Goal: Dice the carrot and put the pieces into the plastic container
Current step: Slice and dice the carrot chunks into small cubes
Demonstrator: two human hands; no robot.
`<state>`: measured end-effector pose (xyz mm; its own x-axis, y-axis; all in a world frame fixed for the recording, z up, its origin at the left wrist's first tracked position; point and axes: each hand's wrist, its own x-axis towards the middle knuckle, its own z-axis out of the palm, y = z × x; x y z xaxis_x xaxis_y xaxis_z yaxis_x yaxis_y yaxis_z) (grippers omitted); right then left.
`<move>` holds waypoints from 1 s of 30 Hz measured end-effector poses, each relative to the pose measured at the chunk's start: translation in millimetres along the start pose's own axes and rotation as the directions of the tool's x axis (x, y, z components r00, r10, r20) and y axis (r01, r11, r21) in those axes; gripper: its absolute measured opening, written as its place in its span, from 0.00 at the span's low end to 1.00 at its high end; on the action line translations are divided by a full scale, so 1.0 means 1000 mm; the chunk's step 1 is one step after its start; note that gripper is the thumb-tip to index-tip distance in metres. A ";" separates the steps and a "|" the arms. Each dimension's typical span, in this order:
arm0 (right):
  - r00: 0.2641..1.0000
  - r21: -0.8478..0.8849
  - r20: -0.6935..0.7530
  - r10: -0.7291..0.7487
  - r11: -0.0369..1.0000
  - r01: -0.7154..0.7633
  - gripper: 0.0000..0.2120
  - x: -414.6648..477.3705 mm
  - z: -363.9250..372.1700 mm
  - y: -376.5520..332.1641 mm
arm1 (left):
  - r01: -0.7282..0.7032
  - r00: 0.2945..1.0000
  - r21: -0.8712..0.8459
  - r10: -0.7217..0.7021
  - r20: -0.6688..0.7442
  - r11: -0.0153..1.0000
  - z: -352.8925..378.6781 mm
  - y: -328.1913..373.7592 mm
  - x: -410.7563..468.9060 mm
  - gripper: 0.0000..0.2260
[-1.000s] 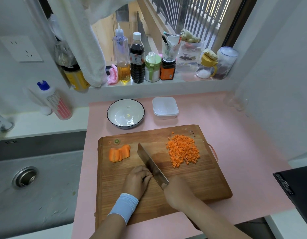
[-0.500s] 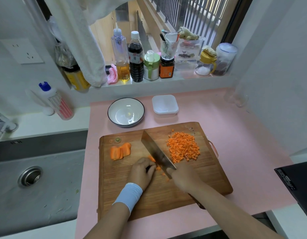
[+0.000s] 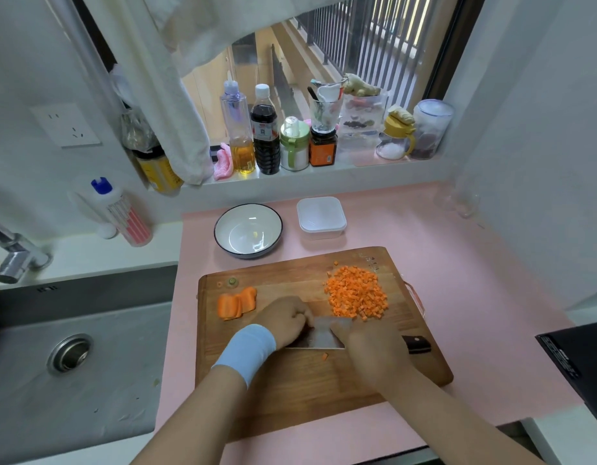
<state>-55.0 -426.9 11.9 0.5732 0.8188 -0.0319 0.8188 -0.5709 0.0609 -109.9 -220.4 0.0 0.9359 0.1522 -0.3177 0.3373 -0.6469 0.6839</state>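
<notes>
Carrot dice (image 3: 356, 293) heaped at the board's (image 3: 324, 391) far right, slices (image 3: 236, 302) uncut far left, plastic container (image 3: 321, 218) stood unfilled; your right hand (image 3: 367, 350) gripped the cleaver (image 3: 324, 335), left hand (image 3: 283, 317) curled on its blade.

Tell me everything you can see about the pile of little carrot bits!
The pile of carrot bits is a low heap of many small bright orange cubes, all about alike. It lies on the far right part of the wooden cutting board. A few cubes lie loose at its far left edge, and one lone cube sits nearer the person. The left hand and right hand are just nearer than the pile, at the knife; neither holds it.
</notes>
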 end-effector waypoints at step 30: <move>0.846 0.690 0.475 0.240 0.495 -0.528 0.12 -0.010 -0.008 0.009 | 0.236 0.879 0.011 -0.209 -0.428 0.972 0.039 -0.019 -0.009 0.02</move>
<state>-53.1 -439.7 21.2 0.6971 0.5267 -0.4865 0.1243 -0.7570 -0.6414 -128.9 -238.6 -35.8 0.7958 0.5890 -0.1408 0.5477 -0.6007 0.5824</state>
